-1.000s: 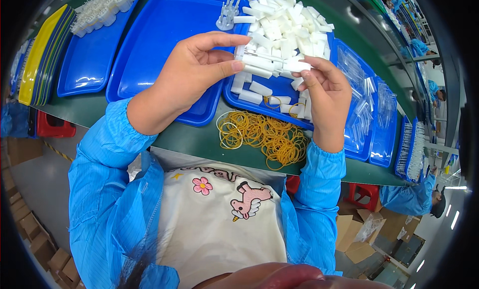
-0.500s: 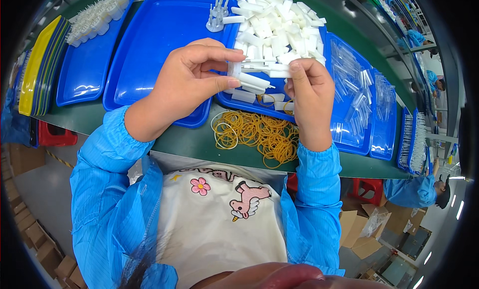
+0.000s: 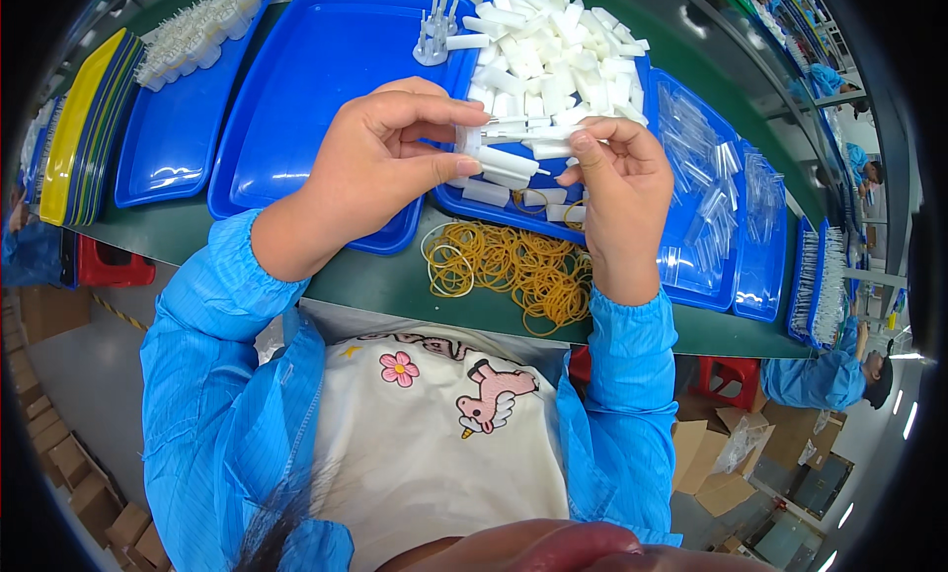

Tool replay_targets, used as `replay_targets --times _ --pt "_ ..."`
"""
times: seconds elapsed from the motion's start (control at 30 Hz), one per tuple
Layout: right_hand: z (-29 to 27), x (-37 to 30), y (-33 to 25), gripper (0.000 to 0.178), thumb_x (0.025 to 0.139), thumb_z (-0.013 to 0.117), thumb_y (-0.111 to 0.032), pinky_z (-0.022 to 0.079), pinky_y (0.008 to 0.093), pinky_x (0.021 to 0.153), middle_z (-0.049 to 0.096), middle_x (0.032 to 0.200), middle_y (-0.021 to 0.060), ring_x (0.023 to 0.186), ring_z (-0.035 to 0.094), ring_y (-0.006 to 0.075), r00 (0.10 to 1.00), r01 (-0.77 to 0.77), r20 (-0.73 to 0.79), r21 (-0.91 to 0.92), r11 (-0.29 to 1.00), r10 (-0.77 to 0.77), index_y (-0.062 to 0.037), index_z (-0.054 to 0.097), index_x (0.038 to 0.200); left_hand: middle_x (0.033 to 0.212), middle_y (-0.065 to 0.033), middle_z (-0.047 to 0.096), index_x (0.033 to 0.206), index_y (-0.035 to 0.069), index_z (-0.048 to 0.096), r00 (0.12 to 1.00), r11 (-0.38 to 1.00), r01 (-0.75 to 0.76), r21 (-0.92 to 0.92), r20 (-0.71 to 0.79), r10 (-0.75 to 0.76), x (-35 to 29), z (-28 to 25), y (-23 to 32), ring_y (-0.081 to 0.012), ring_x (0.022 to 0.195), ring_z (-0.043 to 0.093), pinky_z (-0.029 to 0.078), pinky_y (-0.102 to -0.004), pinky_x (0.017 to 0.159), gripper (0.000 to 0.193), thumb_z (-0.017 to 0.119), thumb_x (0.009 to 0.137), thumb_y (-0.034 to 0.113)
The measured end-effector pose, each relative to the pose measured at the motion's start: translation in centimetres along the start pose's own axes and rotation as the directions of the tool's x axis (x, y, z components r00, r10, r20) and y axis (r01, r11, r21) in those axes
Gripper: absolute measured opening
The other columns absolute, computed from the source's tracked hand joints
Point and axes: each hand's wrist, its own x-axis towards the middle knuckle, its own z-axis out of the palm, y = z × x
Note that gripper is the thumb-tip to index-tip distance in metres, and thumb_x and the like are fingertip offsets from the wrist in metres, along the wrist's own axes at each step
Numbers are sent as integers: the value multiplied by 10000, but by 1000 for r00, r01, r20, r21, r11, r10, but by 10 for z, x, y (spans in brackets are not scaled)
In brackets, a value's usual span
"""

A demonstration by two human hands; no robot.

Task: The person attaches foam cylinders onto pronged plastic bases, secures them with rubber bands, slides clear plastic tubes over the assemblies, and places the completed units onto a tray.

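My left hand [image 3: 380, 142] pinches the round clear base of a pronged plastic holder [image 3: 471, 142] between thumb and fingers. The holder lies sideways, its thin prongs pointing right. White tube-like sleeves [image 3: 509, 161] cover some of the prongs; at least one upper prong shows bare. At its right side, my right hand [image 3: 627, 182] is closed, thumb and forefinger pinching the end of a white sleeve [image 3: 555, 133] in line with an upper prong. Fingertips partly hide that end. Behind my hands, many similar white pieces [image 3: 553, 53] are heaped in a blue tray [image 3: 456, 199].
Another pronged holder [image 3: 433, 34] stands upright on a large blue tray [image 3: 296, 58]. Yellow rubber bands [image 3: 513, 271] lie piled near the table's front edge. Clear tubes [image 3: 706, 206] fill trays at right. Left are finished-looking pronged pieces [image 3: 197, 39] and stacked trays [image 3: 84, 127].
My right hand has shifted slightly right, and its fingers have spread a little. My left hand and the holder stay nearly in place.
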Motion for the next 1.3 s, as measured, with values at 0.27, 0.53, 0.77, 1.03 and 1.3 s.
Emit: replay_targets --times 0.27,0.53,0.77,1.03,1.3 --pt "3 -5 -2 147 866 692 0 578 252 645 671 938 109 809 673 138 998 62 -26 16 998 -62 45 626 990 1108 -108 567 1116 -23 661 1000 995 -22 93 2 22 -2 1 1 -217 1028 629 571 -307 894 363 690 768 -124" --pt "8 -12 -7 149 890 663 -38 513 264 812 689 988 89 941 648 152 901 361 361 -315 878 -241 32 667 1021 1153 -119 566 1140 -26 647 999 995 -2 103 42 -2 -7 5 6 -215 1052 620 548 -315 922 368 682 783 -108" --pt "-34 21 -10 189 819 695 -54 487 363 823 695 1008 123 912 622 275 932 358 176 -599 717 -318 -28 698 1006 1213 -133 617 1276 -24 534 994 974 88 -209 -42 -99 7 -2 -2 -206 1073 626 515 -312 938 383 586 897 -19" --pt "-28 29 19 189 715 637 -18 470 456 779 658 834 146 879 595 361 855 510 457 -828 233 -247 -68 698 887 1290 -144 557 1220 8 553 976 951 168 -259 -92 -197 5 -6 3 -219 1106 614 549 -287 866 354 652 892 98" --pt "-28 4 -11 92 806 674 -8 516 286 692 620 903 81 796 622 172 941 335 213 -460 822 -264 -44 629 878 1325 -132 513 1189 32 584 976 965 149 -216 -126 -179 -12 -17 -14 -217 1163 563 496 -313 943 335 652 863 11"
